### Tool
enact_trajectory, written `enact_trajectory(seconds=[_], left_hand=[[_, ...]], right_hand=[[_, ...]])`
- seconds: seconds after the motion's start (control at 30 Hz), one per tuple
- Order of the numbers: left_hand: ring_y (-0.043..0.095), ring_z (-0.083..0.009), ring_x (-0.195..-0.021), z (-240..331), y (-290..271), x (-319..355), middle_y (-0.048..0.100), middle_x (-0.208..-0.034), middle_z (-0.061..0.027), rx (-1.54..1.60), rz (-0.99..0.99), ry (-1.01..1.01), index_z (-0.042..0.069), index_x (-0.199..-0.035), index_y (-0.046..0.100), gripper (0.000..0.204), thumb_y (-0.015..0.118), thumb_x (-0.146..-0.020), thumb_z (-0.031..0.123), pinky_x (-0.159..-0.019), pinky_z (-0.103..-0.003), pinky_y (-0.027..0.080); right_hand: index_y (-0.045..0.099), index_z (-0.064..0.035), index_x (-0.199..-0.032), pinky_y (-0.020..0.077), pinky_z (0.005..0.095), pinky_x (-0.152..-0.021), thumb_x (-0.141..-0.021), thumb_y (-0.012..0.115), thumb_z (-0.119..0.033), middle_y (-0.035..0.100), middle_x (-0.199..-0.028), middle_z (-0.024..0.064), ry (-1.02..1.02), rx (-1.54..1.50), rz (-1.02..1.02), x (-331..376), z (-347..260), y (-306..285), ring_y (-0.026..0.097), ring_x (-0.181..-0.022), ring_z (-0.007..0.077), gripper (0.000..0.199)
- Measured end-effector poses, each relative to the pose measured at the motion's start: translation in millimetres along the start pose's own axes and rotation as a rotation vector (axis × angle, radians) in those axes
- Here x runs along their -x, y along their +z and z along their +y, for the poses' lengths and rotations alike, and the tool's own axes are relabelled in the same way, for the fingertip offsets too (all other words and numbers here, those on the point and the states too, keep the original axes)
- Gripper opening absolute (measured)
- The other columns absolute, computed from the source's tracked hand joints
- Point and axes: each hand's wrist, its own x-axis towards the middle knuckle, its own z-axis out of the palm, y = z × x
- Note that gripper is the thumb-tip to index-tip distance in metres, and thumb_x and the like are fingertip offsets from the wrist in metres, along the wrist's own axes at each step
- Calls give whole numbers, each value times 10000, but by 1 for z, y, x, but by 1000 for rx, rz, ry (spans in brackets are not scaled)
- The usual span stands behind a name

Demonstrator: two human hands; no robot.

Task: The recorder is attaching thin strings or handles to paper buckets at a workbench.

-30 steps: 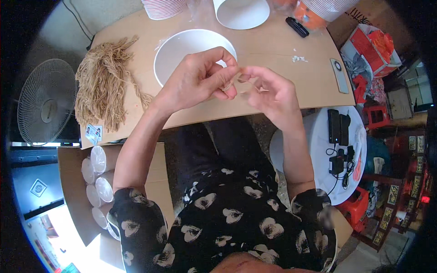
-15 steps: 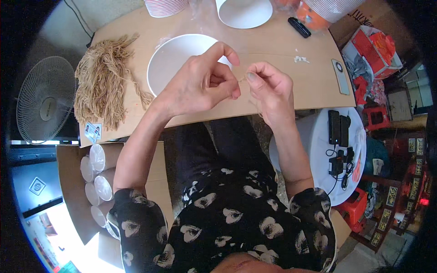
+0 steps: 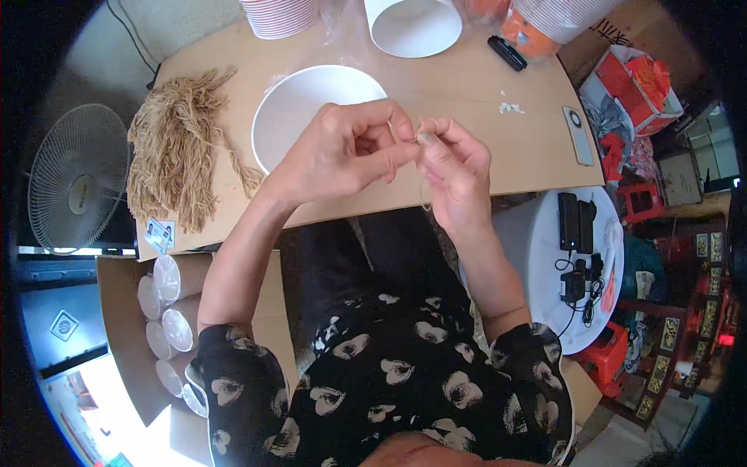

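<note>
My left hand [image 3: 346,148] and my right hand [image 3: 457,167] meet above the front of the table, fingertips close together. A thin tan strand [image 3: 426,193], barely visible, is pinched in my right thumb and fingers, and a loose length hangs by the palm. The left thumb and index finger close at the same spot; the strand between the tips is hard to make out. Behind my left hand sits a white bowl [image 3: 284,109], partly hidden. To its left lies a bundle of tan strands [image 3: 175,148], with a few ends trailing toward the bowl.
At the back stand stacked paper bowls [image 3: 280,15] and a white tub [image 3: 416,29]. A black object [image 3: 507,53], white scraps [image 3: 510,107] and a phone [image 3: 578,136] lie on the right. Black adapters [image 3: 577,226] rest on a round stool; a box of wrapped cups [image 3: 128,335] stands lower left.
My fingertips have come together, the left thumb and index finger reaching right to the right thumb. The view has shifted slightly; the bundle and bowl stay in place.
</note>
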Motion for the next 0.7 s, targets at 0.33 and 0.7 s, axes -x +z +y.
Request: enact_trajectory(seconds=[0.33,0.7], left_hand=[[644,-293,-707,8,-1,12,632,-774,-135,-443,80,256,9,-898,648,65,686,-858,44,-637,-361,506],[550,-449,-1206,-28,-69,56,533,-1292,-359,-1219,640,27,-100,-1359,400,593,640,-850,86,-1000,-484,473]], right_hand=[[657,-15,-979,355,166,-566,-897,680,-116,566,-773,-50,177,412,-57,9,-14,-22,460,-654,11,133],[681,13,-896,373,215,-550,-900,688,-79,557,-683,-27,231,859,-271,68,-69,-61,448,-609,30,92]])
